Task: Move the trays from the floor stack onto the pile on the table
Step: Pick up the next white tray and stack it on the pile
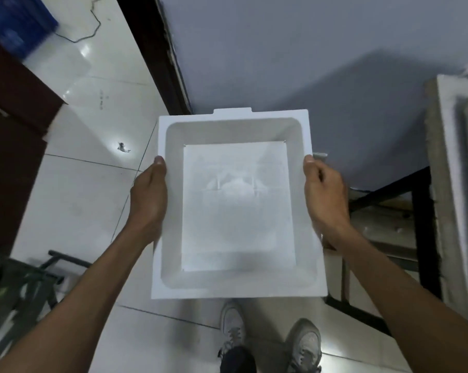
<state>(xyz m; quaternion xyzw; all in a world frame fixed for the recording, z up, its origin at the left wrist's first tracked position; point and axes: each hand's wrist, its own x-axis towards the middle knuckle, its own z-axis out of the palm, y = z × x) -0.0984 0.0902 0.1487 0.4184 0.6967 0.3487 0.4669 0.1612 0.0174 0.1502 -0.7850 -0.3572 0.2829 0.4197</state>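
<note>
Aloft — tray (238, 205) edges in both hands (149, 195) (324, 195).

Grey sneakers (270, 343) are standing on the glossy white tiled floor (93, 184), a thin cable (93, 28) is trailing beside a blurred blue crate (15, 20), and dark red-brown furniture (9, 130) is filling the left edge.

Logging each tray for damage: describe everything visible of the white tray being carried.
The white tray is squarish, looks like thin translucent plastic, with a wide flat rim, rounded inner corners and a small tab on its far edge. It is empty, held level and open side up above the tiled floor, the left hand and right hand gripping its opposite side rims.
</note>
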